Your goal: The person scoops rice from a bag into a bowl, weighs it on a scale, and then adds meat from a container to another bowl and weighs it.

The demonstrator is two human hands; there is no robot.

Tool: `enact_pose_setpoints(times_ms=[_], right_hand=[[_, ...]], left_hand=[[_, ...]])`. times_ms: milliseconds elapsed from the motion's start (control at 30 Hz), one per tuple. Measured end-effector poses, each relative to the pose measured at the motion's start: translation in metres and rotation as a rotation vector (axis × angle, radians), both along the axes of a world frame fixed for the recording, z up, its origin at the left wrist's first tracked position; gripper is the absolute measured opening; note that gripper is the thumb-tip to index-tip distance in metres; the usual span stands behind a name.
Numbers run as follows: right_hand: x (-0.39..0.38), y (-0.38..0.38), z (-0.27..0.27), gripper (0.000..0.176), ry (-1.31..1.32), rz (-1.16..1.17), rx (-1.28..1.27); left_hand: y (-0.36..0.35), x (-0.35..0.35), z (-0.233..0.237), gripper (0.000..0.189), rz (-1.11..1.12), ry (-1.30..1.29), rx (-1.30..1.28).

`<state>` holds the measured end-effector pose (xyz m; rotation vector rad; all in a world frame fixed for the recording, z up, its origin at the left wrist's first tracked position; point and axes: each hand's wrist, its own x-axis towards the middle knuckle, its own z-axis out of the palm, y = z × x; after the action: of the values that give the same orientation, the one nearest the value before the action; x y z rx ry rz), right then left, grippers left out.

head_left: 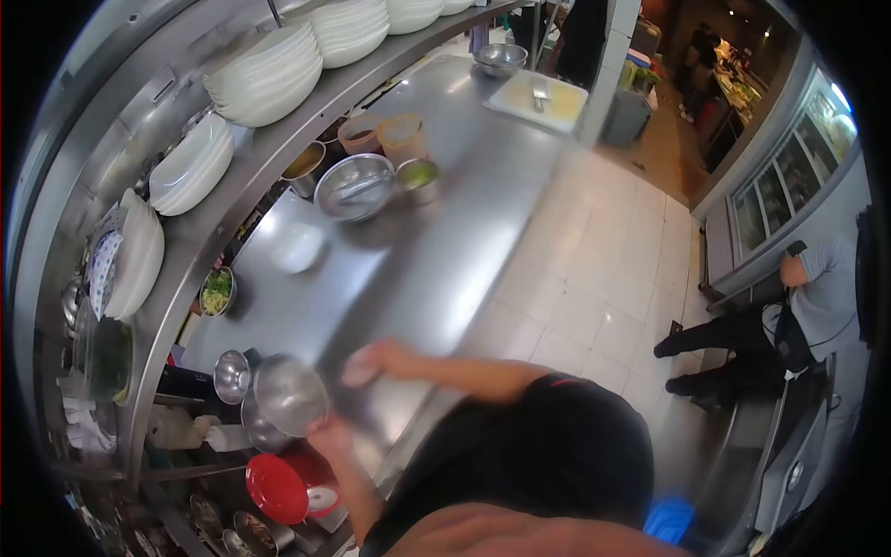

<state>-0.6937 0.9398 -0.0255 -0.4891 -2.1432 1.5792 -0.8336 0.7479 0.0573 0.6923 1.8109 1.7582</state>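
Steel bowl (288,395) sits low in view, about seven o'clock, at the near end of the steel counter (445,232). My left hand (327,436) grips it at its five o'clock rim, fingers closed round the edge as far as the blur lets me judge. My right hand (369,364) is at two o'clock from the bowl, down on the counter top. It is smeared by motion, so I cannot tell whether it is spread or curled, or whether it holds something pale. Step, I judge: handling the bowl at the counter edge while the other hand works the surface. Next move calls for a firm rim grip and keeping clear of the small steel bowl (231,376) at nine o'clock and the red dish (276,487) at six.
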Motion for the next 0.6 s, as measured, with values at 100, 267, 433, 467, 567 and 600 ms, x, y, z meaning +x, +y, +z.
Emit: enact_pose_setpoints(times_ms=[100,267,433,467,567,600], right_hand=[[0.027,0.001,0.055,0.036,0.347,-0.297,0.003],[0.053,-0.043,0.121,0.051,0.057,-0.352,0.794],[0.079,-0.043,0.088,0.061,-0.156,-0.014,0.739],[0.095,-0.042,0.082,0.059,-0.094,0.106,0.573],[0.146,-0.037,0.067,0.058,-0.01,0.389,0.719],[0.167,-0.038,0.072,0.056,0.019,0.407,0.596]], left_hand=[[0.004,0.007,-0.026,0.056,0.199,-0.581,0.207],[0.043,0.091,0.003,0.048,-0.011,-0.139,0.325],[0.063,0.123,0.022,0.05,-0.231,0.107,0.045],[0.063,0.144,0.039,0.047,-0.223,-0.063,0.13],[0.065,0.162,0.09,0.043,-0.521,0.113,-0.113],[0.065,0.172,0.102,0.039,-0.539,0.138,-0.196]])
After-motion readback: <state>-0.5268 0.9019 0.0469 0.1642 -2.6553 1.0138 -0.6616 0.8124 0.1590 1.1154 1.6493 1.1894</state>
